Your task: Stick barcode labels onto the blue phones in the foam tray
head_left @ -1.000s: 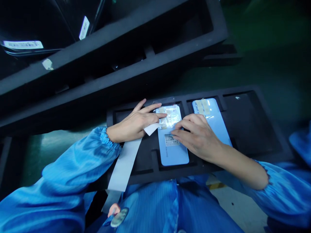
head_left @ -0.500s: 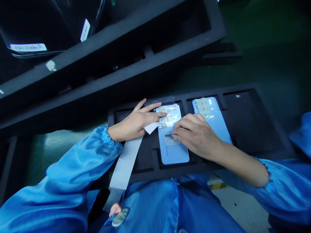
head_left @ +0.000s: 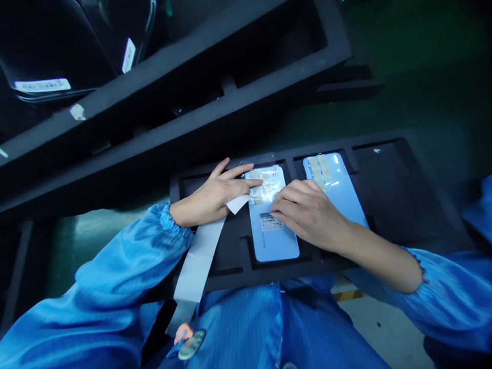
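A light-blue phone (head_left: 274, 243) lies back up in a recess of a black foam tray (head_left: 230, 271). Wrinkled clear film (head_left: 272, 182) covers its top, over pale tape strips, and a printed label (head_left: 271, 222) sits below. My left hand (head_left: 215, 197) has its fingers stretched toward the film, index tip on it. A long strip of white paper (head_left: 200, 261) runs beneath that palm, its end gripped near the thumb. My right hand (head_left: 307, 212) is closed in a pinch at the film's lower right edge; what its fingertips hold is hidden. A second blue phone (head_left: 338, 189) lies to the right.
Large black foam trays (head_left: 184, 115) slant across the upper left. Dark bagged items with white labels (head_left: 42, 85) lie in them. The near tray has another recess at the right (head_left: 400, 189). A blue sleeve (head_left: 480, 205) shows at the right edge.
The view has shifted slightly. Both hands stay almost where they were on the phone, and the paper strip is still under my left palm.
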Action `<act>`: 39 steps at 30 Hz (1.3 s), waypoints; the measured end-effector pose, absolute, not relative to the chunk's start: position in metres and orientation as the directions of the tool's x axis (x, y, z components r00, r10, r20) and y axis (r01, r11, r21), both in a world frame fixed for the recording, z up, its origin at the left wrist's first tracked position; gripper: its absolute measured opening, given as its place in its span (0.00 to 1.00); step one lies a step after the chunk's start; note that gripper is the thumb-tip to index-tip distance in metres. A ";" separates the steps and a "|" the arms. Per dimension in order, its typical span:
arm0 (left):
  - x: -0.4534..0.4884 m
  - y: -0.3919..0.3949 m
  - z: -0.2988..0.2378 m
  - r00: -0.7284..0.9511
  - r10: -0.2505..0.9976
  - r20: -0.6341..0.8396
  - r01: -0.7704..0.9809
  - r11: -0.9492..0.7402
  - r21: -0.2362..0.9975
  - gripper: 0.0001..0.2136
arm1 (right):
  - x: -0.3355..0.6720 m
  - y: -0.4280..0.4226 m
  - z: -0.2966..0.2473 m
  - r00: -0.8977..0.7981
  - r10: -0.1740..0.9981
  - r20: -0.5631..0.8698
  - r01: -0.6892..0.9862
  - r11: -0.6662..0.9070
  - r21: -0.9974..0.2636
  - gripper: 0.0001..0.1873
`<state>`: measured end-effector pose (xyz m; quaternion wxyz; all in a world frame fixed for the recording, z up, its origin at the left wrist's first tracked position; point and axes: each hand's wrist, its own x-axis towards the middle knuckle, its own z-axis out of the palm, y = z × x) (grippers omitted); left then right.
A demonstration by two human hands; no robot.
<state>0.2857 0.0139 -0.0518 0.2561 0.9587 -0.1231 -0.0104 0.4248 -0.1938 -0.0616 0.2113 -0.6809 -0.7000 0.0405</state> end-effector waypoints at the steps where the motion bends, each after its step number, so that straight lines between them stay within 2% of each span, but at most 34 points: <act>1: 0.286 0.014 -0.052 0.970 -0.241 0.040 -0.229 -0.839 0.493 0.08 | 0.425 -0.193 -0.061 0.018 0.972 0.235 0.938 0.066 -0.341 0.05; 8: 0.286 0.014 -0.052 0.970 -0.241 0.038 -0.228 -0.839 0.493 0.08 | 0.424 -0.193 -0.061 -0.004 0.976 0.216 0.956 0.067 -0.285 0.05; 18: 0.286 0.013 -0.051 0.971 -0.236 0.042 -0.226 -0.842 0.490 0.08 | 0.417 -0.196 -0.058 -0.113 0.959 0.260 0.988 0.136 -0.074 0.12; 24: 0.286 0.013 -0.051 0.968 -0.248 0.032 -0.231 -0.839 0.493 0.08 | 0.415 -0.201 -0.043 -0.139 0.949 0.282 0.984 0.164 -0.068 0.11; 26: 0.286 0.013 -0.050 0.968 -0.248 0.025 -0.228 -0.838 0.495 0.10 | 0.417 -0.203 -0.034 -0.144 0.951 0.274 0.977 0.181 -0.114 0.10; 28: 0.286 0.013 -0.050 0.970 -0.244 0.023 -0.222 -0.837 0.499 0.09 | 0.421 -0.204 -0.028 -0.137 0.958 0.252 0.959 0.192 -0.210 0.10; 32: 0.287 0.012 -0.049 0.973 -0.231 0.025 -0.211 -0.833 0.511 0.09 | 0.433 -0.200 -0.025 -0.085 0.981 0.177 0.817 0.170 -0.551 0.09; 35: 0.287 0.012 -0.049 0.973 -0.228 0.025 -0.208 -0.834 0.511 0.09 | 0.439 -0.195 -0.034 -0.017 0.997 0.082 0.647 0.073 -0.759 0.07; 39: 0.287 0.012 -0.049 0.974 -0.225 0.026 -0.207 -0.835 0.511 0.09 | 0.436 -0.190 -0.049 0.056 0.998 0.024 0.539 -0.010 -0.842 0.06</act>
